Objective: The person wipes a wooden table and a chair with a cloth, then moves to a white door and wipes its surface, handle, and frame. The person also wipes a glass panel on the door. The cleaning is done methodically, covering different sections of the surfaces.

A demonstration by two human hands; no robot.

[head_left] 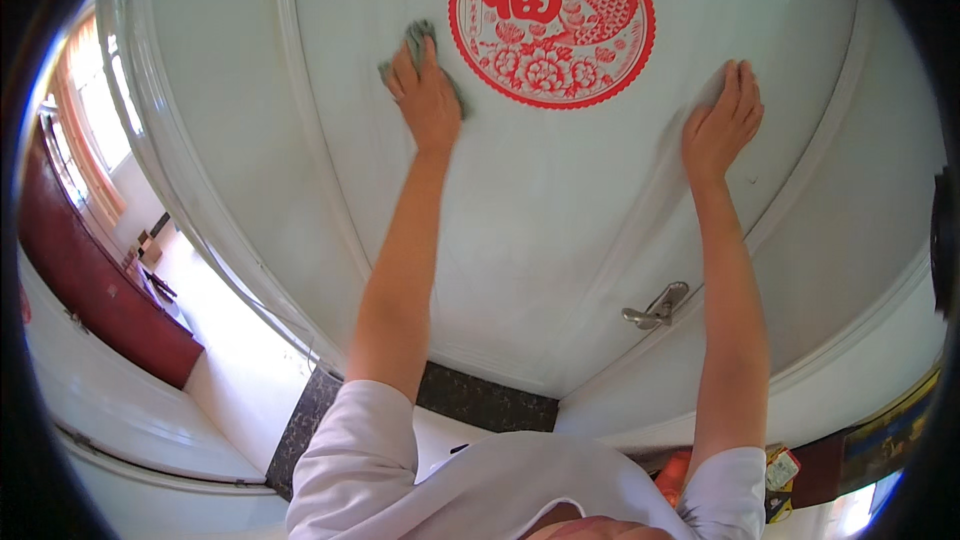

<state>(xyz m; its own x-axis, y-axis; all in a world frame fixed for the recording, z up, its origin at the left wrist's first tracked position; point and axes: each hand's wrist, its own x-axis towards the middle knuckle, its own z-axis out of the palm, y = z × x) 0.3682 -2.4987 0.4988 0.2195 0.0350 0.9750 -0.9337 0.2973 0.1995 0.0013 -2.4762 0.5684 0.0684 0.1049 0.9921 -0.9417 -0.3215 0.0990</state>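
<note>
My left hand (pixel 430 100) presses a grey-green cloth (pixel 420 35) against the white door (pixel 540 200), its fingers bent over the fabric. Part of the cloth sticks out beyond the fingertips and below the palm. To the right, my right hand (pixel 722 125) rests against the same door with its fingers stretched upward and no object visible in it; its palm side is hidden. Between and above the hands, a round red paper-cut decoration (pixel 550 25) with a fish and flowers is stuck on the door. My left hand is just left of its rim, apart from it.
A metal lever handle (pixel 655 307) sits low on the door, left of my right forearm. Through an opening at the left appear a dark red door (pixel 95 250), a pale floor and a curtained window (pixel 95 105). A dark threshold strip (pixel 485 400) runs below the door.
</note>
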